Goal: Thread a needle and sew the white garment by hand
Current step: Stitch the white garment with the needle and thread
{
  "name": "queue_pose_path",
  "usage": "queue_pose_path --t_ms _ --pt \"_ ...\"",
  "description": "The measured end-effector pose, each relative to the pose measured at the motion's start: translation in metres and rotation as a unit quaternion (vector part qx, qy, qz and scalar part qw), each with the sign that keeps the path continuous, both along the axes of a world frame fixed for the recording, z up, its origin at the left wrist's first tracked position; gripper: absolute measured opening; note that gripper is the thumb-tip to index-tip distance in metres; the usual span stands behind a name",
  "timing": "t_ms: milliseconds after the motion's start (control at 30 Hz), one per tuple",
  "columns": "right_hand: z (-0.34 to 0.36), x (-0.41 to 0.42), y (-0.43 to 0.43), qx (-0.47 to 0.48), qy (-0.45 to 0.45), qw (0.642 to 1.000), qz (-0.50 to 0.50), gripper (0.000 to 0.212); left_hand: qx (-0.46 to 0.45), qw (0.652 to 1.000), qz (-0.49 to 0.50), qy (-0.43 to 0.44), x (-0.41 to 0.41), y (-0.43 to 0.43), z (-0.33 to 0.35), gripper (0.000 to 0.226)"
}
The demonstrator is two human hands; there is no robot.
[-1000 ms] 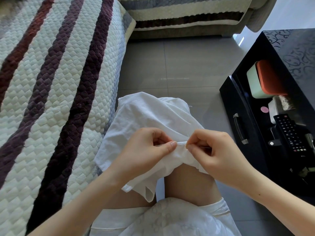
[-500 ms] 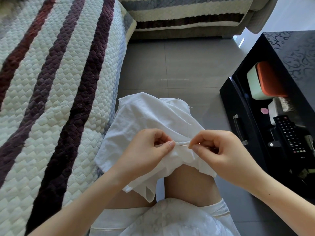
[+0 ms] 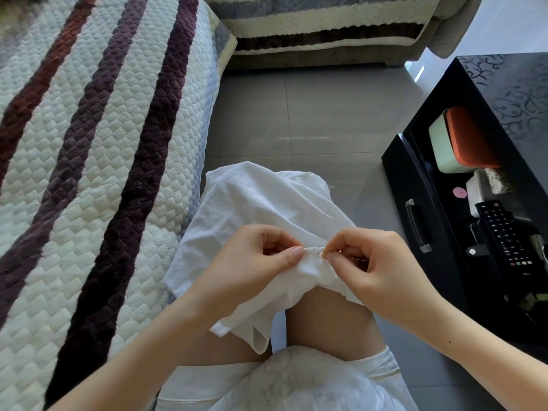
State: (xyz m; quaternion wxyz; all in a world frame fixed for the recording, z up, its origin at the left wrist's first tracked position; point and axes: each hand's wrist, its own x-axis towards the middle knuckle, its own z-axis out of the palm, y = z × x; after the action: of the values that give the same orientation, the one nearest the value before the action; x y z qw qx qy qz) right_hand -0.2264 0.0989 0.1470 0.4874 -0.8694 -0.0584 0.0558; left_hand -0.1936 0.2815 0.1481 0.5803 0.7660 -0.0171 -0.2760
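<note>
Two bare hands meet over a white garment [image 3: 261, 203] that is draped across the person's knees, its lower edge hanging down between the thighs. The left hand [image 3: 252, 262] pinches a gathered fold of the cloth between its thumb and curled fingers, with the thumb lying flat along the top of the fold. The right hand [image 3: 379, 262], just beside it, pinches a thin needle [image 3: 318, 253] between thumb and forefinger. The needle lies roughly level, its tip pointing toward the left thumb and set at the bunched edge of the cloth, and its back end shows again in the hollow of the right hand. A faint pale line running up the garment from the right forefinger may be the thread, though it is too fine to be sure. To the left lies a quilted sofa cover [image 3: 103, 173], cream with dark purple and brown stripes, and a second striped sofa [image 3: 326, 25] stands along the top of the view. Grey floor tiles [image 3: 296, 114] fill the space between them. On the right, an open black drawer [image 3: 397, 173] with a metal handle [image 3: 416, 226] holds a black remote control [image 3: 504, 232], a pale green box with an orange lid [image 3: 456, 143] and a small pink round object [image 3: 459, 191].
</note>
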Motion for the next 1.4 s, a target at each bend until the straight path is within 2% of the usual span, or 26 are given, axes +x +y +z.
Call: queue_pose_path --t_ms 167,233,367,633,733,833,933,1000,1400 --pt "-0.004 -0.001 0.005 -0.067 -0.036 0.997 0.000 0.013 -0.004 1.000 0.000 0.006 -0.001 -0.001 0.001 0.014" --pt "-0.004 -0.001 0.006 -0.066 -0.031 0.997 0.001 0.013 -0.006 1.000 -0.001 0.010 -0.001 -0.001 0.002 0.014" --pt "0.000 -0.001 0.002 0.019 0.013 1.000 -0.004 0.017 -0.013 1.000 0.011 0.025 -0.001 0.001 0.002 0.009" --pt "0.005 0.004 -0.001 0.108 0.096 0.989 -0.025 0.019 -0.018 0.999 0.020 0.033 0.000 0.001 0.001 0.007" --pt "0.003 0.006 0.000 0.154 0.136 0.978 -0.035 0.013 -0.030 0.999 0.012 0.040 0.001 0.003 0.001 0.007" --pt "0.002 0.007 -0.002 0.208 0.178 0.961 -0.046 0.023 -0.055 0.997 0.003 0.052 0.001 0.004 0.002 0.008" --pt "0.003 0.007 -0.003 0.260 0.217 0.940 -0.044 0.015 -0.081 0.994 -0.014 0.065 0.002 0.005 0.004 0.009" --pt "0.002 0.008 -0.003 0.267 0.223 0.937 -0.025 0.009 -0.094 0.993 -0.021 0.072 0.002 0.006 0.005 0.010" --pt "-0.002 0.015 -0.010 0.314 0.288 0.904 0.012 0.003 -0.167 0.971 -0.050 0.166 0.006 0.008 0.005 0.011"
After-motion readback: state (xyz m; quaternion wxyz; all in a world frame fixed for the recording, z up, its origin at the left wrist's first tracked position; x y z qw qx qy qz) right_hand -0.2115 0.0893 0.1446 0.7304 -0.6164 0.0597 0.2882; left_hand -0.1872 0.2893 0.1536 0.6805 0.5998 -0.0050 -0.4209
